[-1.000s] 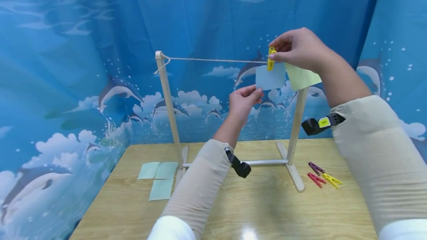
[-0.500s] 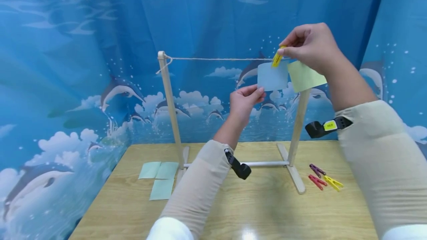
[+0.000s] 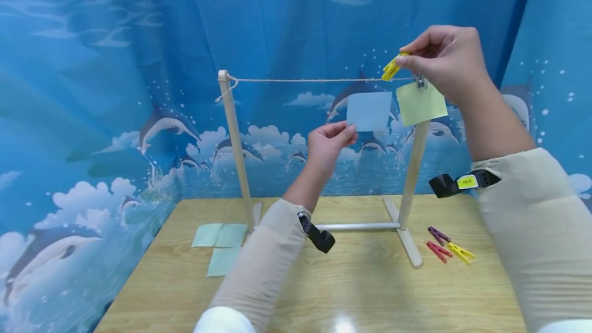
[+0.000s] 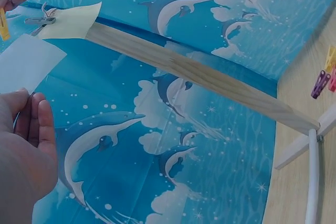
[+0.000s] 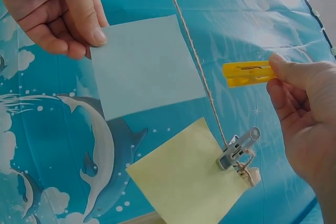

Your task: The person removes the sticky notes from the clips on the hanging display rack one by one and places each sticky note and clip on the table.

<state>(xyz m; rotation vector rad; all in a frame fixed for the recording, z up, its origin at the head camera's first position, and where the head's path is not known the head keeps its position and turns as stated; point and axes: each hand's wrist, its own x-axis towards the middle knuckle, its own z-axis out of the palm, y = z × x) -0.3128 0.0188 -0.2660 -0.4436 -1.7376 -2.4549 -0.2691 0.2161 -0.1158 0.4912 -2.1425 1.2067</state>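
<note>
My left hand (image 3: pixel 329 145) pinches a light blue paper square (image 3: pixel 368 111) by its lower left corner, just below the string (image 3: pixel 296 80). Between thumb and fingertips, my right hand (image 3: pixel 444 60) holds a yellow clothespin (image 3: pixel 393 67) up by the string. The right wrist view shows that clothespin (image 5: pixel 247 73) apart from the paper, on the other side of the string (image 5: pixel 193 51). A pale yellow-green paper square (image 3: pixel 421 104) hangs at the string's right end, held by a grey clip (image 5: pixel 239 148).
The string spans a wooden stand with a left post (image 3: pixel 237 148), a right post (image 3: pixel 413 173) and a white crossbar (image 3: pixel 356 226). Pale green paper squares (image 3: pixel 208 235) lie on the table at left. Purple (image 3: pixel 438 235), red (image 3: pixel 438 252) and yellow clothespins (image 3: pixel 460 253) lie at right.
My right hand has moved up and right, taking the yellow clothespin off the blue paper's top edge. The left hand has shifted slightly left and down with the paper.
</note>
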